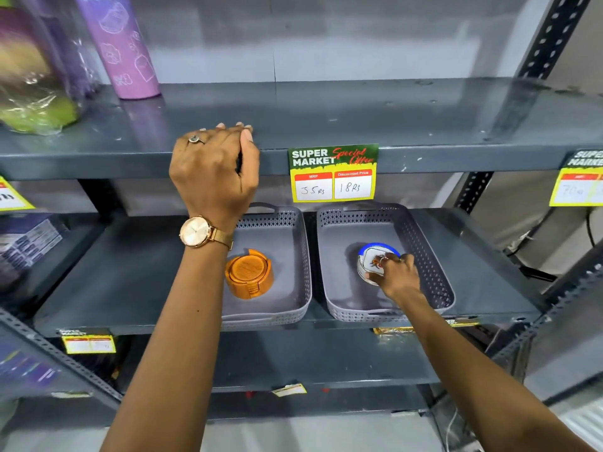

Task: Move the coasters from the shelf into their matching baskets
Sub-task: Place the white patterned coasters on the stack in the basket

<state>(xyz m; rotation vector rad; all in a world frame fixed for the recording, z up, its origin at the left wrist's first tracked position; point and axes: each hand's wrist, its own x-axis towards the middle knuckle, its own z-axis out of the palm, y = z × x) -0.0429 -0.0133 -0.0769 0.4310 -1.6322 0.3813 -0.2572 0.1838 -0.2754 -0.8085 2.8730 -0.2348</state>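
Far left on the dark grey metal upper shelf point(359, 125): a blurred green and yellow item wrapped in clear plastic point(36, 106), then a tall lilac bottle with white line drawings point(119, 47) standing just beside it. Further along the same shelf's front edge, the left hand point(213, 171), fingers curled over the lip of the metal, gripping the shelf edge and nothing else; a ring on one finger, a rose-gold wristwatch with mesh band point(200, 232) on the wrist. Right of that hand, a green, red and yellow supermarket price tag point(333, 172) hanging from the shelf edge, handwritten "35 Rs" and "18 Rs".

One level down, on the dark grey lower shelf point(107, 275), two containers side by side, nearly touching. First, the left grey perforated plastic basket point(293, 246), partly hidden behind the left forearm, holding a single round orange-brown wooden coaster set in its slotted holder point(249, 274), resting on the basket floor toward the near left. Next, the right grey perforated plastic basket point(421, 243), holding a round white coaster set with a blue rim and a small painted motif point(375, 262), sitting about mid-floor. Over it the right hand point(396, 275), fingertips pinched onto the top and near side of the white set, grasping it.

Far right, another yellow price tag point(577, 184), partly cut off by the frame.
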